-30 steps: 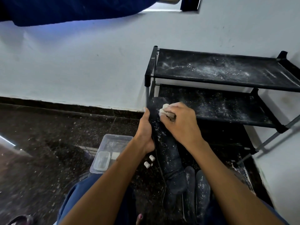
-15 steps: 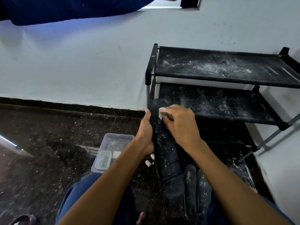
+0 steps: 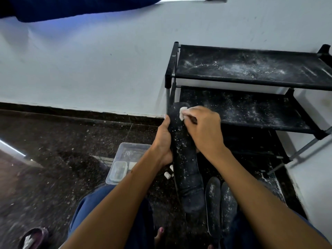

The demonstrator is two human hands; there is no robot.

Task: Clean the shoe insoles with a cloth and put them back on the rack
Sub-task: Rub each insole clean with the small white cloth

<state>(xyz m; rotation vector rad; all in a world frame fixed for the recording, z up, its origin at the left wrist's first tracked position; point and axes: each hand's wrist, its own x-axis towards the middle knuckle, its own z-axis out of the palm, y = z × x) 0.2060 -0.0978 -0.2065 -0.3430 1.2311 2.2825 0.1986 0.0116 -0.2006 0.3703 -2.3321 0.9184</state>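
The right hand [image 3: 204, 128] pinches the cloth [image 3: 182, 113] on the insole's [image 3: 185, 159] far tip; the left hand [image 3: 163, 139] grips its edge, long axis running toward frame bottom.

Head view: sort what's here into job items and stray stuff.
Job: held insole; white cloth; left hand; right hand; two insoles on the floor; rack.
Stray: clear plastic container; small lidded box; white bits; sandal.

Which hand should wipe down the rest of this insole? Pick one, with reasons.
Right. The right hand already pinches the cloth at the insole tip; the left hand grips its edge to steady it.
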